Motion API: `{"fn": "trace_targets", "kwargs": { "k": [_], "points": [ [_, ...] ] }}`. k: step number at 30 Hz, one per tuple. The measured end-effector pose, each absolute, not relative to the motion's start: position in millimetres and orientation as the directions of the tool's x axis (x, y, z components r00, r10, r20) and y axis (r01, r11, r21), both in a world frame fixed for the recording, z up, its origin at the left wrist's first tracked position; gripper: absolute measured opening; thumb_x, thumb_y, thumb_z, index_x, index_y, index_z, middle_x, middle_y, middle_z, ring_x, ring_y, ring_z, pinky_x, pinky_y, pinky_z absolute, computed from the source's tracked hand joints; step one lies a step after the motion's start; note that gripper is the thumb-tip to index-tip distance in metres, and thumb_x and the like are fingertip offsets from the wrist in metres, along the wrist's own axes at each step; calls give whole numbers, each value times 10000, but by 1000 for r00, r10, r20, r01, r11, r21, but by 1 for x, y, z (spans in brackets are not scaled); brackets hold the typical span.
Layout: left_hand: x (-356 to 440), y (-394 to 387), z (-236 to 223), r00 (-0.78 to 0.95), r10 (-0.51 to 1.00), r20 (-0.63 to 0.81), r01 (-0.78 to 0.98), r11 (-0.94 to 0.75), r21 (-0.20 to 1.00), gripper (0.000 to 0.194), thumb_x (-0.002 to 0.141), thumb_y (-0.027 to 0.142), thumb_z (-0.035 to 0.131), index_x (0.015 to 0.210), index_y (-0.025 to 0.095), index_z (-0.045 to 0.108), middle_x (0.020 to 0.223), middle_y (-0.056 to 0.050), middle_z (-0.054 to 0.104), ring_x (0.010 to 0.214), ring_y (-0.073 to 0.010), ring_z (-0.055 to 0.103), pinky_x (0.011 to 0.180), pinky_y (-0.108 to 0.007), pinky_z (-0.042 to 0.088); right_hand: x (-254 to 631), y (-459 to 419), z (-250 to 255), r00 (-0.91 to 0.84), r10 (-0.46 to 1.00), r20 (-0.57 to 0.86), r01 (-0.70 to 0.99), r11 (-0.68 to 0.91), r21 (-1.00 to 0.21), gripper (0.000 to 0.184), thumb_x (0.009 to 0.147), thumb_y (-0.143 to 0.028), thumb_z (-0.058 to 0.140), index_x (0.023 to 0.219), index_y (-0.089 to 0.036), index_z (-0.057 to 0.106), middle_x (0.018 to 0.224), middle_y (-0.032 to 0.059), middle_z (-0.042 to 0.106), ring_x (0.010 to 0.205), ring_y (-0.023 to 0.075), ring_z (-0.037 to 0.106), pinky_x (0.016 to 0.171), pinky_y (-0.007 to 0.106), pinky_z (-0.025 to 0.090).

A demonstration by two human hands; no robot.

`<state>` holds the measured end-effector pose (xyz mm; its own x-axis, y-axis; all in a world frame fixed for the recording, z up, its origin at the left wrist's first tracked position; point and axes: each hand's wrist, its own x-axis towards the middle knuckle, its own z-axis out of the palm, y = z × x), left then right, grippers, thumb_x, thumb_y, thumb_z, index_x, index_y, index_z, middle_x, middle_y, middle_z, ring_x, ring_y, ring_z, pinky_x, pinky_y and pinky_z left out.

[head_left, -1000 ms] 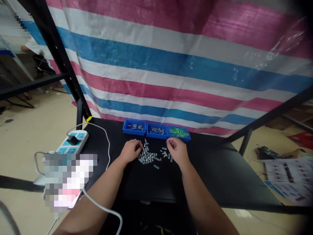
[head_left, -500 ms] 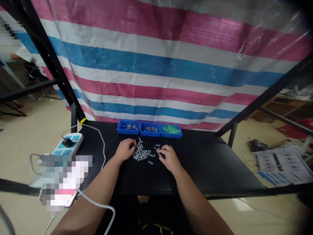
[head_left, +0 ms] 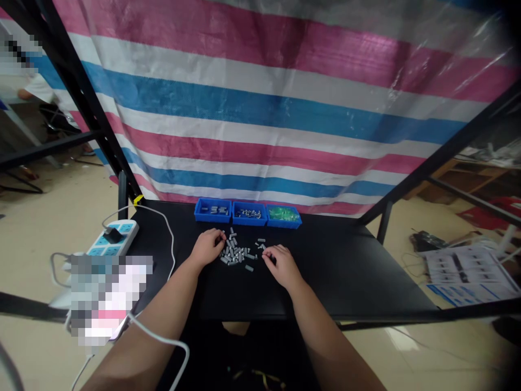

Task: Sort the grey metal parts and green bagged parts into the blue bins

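Note:
A loose pile of small grey cylinders (head_left: 234,252) mixed with shiny metal screws lies on the black tabletop (head_left: 334,266). At its left edge rests my left hand (head_left: 208,245), fingers curled together; whatever they might hold is hidden. My right hand (head_left: 281,263) is on the pile's right side, thumb and fingertips pinched beside a few stray screws (head_left: 259,245) and a grey cylinder (head_left: 261,240). Anything inside that pinch is too small to make out. Another grey cylinder (head_left: 249,268) lies apart, in front of the pile.
Behind the pile stand three blue bins: one with grey cylinders (head_left: 213,219), one with screws (head_left: 249,221), one with green pieces (head_left: 284,223). A power strip (head_left: 129,234), white cable (head_left: 172,239) and blurred-out device are at left. A striped sheet (head_left: 252,130) hangs behind.
My right hand has shifted slightly, its fingers drawn closer together and a little away from the stray screws. The left hand stays almost still at the pile.

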<state>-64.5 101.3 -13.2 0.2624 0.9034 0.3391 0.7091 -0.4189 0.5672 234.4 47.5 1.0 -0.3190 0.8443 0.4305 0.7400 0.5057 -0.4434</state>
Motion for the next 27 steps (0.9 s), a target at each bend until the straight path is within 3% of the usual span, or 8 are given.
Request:
{"fn": "trace_targets", "kwargs": {
  "k": [9, 18, 23, 27],
  "points": [
    [-64, 100, -11, 262, 905, 336, 715, -416, 562, 110, 842, 201, 574, 887, 213, 674, 797, -23, 599, 765, -184, 572, 717, -301, 426, 238, 47, -12, -267, 849, 457, 717, 492, -494, 165, 835, -189, 670, 990, -245, 686, 775, 7, 699, 818, 217, 623, 814, 352, 474],
    [-64, 100, -11, 264, 905, 334, 713, -416, 564, 112, 846, 211, 571, 892, 221, 672, 785, -16, 590, 758, -182, 570, 706, -295, 421, 236, 48, -10, -267, 838, 476, 707, 506, -494, 91, 838, -175, 677, 878, -247, 716, 746, 0, 685, 761, 193, 612, 770, 330, 459],
    [-64, 100, -11, 262, 907, 331, 699, -414, 583, 100, 849, 211, 574, 881, 218, 668, 831, -22, 622, 787, -179, 584, 729, -291, 430, 221, 58, 27, -152, 761, 630, 681, 543, -491, 68, 870, -208, 649, 865, -237, 711, 746, 9, 675, 705, 183, 587, 739, 334, 479],
    [-63, 99, -10, 258, 909, 328, 697, -410, 588, 106, 855, 211, 572, 882, 216, 674, 825, -24, 622, 784, -177, 581, 729, -292, 430, 206, 74, 75, -22, 612, 790, 646, 612, -456, 67, 873, -233, 658, 914, -234, 711, 761, 11, 672, 697, 179, 585, 741, 340, 503]
  ]
}}
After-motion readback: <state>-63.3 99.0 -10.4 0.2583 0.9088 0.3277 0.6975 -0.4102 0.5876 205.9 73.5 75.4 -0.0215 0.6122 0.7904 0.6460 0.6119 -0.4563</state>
